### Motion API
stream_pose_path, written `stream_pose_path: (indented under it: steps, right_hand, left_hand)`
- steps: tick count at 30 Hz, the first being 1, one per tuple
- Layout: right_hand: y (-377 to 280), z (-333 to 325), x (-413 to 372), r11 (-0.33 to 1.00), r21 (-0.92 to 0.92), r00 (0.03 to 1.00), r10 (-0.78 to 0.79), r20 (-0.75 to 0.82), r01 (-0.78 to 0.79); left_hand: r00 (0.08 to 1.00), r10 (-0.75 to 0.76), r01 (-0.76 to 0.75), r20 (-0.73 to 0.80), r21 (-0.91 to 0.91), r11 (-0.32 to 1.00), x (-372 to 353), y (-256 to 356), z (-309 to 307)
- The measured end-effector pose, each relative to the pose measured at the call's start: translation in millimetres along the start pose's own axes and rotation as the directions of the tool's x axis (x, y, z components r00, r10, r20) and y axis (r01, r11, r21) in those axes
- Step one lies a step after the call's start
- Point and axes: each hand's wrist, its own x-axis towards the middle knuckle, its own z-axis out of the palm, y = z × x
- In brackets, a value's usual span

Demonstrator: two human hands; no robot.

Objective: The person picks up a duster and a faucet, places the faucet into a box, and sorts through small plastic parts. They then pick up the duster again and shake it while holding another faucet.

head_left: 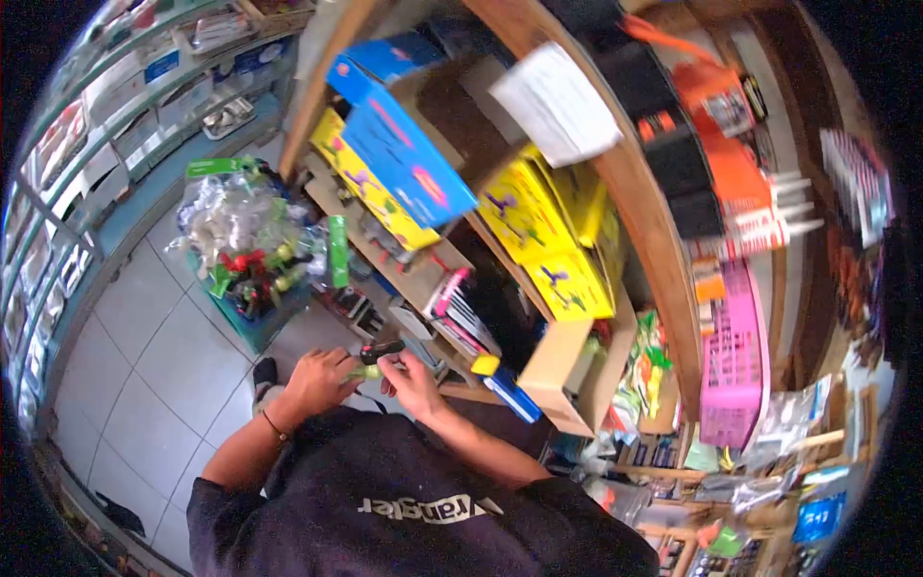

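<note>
1. Step in hand, as judged: a small green-and-black tool [374, 362] is being worked or checked with both hands, just in front of the shelf [423, 277], level with its lowest board
2. Left hand [315, 381]: clenched round the green body of the tool, fingers curled, a band at the wrist
3. Right hand [410, 382]: partly closed, thumb and fingertips pinching at the black end, which points toward the shelf; how firm the pinch is cannot be told
4. Tool: held clear of the shelf, touching nothing but the two hands
5. Next move, as judged: calls for the left hand to hold the body steady while the right turns or presses the black end; the part is small, so a fine fingertip grip is needed
6. Nearby: a bag of toys [240, 240] stands on the floor beside the shelf; yellow boxes [548, 240] sit on the shelf, above the hands
</note>
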Motion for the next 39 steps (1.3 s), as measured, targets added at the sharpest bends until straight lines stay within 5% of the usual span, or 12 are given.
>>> stream_pose_path:
  steps: [7,12,14,16,18,19,20,24,31,35,37,39]
  right_hand:
    - [76.6,-99.7,-79.9,0.954,0.292,0.997,-0.06,-0.048,0.072]
    - [115.7,-142.1,-105.9,0.92,0.335,0.967,-0.137,-0.215,0.205]
    - [115.9,-174.3,-103.5,0.921,0.21,0.87,-0.208,-0.447,0.328]
    - [185.4,-214.1,-73.0,0.886,-0.388,0.67,-0.45,-0.59,0.253]
    - [175.0,-258.9,-71.8,0.378,-0.917,0.621,-0.751,-0.223,0.128]
    - [174.3,-269.8,-76.9,0.373,-0.927,0.813,-0.549,-0.194,0.031]
    - [170.7,-288.8,-71.2,0.915,-0.326,0.928,-0.312,-0.202,0.237]
    - [177.9,-288.5,-78.5,0.865,-0.398,0.882,-0.414,-0.226,0.305]
    - [207.6,-285.3,-93.6,0.764,-0.602,0.715,-0.554,-0.428,0.232]
    - [206.7,-277.0,-107.0,0.658,-0.748,0.575,-0.647,-0.501,0.089]
    - [187.8,-243.3,-142.1,0.867,-0.485,0.905,-0.113,-0.411,-0.112]
    - [179.8,-201.1,-174.8,0.977,-0.198,0.931,0.004,-0.366,-0.082]
  left_hand:
    - [0.948,-0.121,0.264,0.295,-0.511,0.818,28.3,82.3,104.3]
    - [0.78,-0.145,0.616,0.609,-0.707,0.347,57.5,147.3,133.8]
    - [0.794,-0.243,0.607,0.557,-0.746,0.274,66.8,178.2,133.6]
    - [0.795,-0.343,0.58,0.501,-0.792,0.187,63.3,192.7,135.3]
    - [0.755,-0.369,0.596,0.542,-0.802,0.042,54.2,201.1,137.8]
    - [0.75,-0.385,0.588,0.537,-0.809,0.017,49.7,209.1,136.7]
    - [0.749,-0.408,0.58,0.522,-0.815,0.021,44.0,212.7,136.5]
    - [0.551,-0.608,0.719,0.572,-0.695,-0.001,32.7,236.8,131.7]
    - [0.744,-0.513,0.614,0.428,-0.74,0.275,42.0,219.1,122.3]
    - [0.725,-0.577,0.542,0.377,-0.829,0.139,47.9,196.5,116.9]
    - [0.657,-0.657,0.537,0.371,-0.841,0.063,50.5,183.7,111.7]
    - [0.589,-0.72,0.526,0.367,-0.851,-0.004,43.7,156.0,111.8]
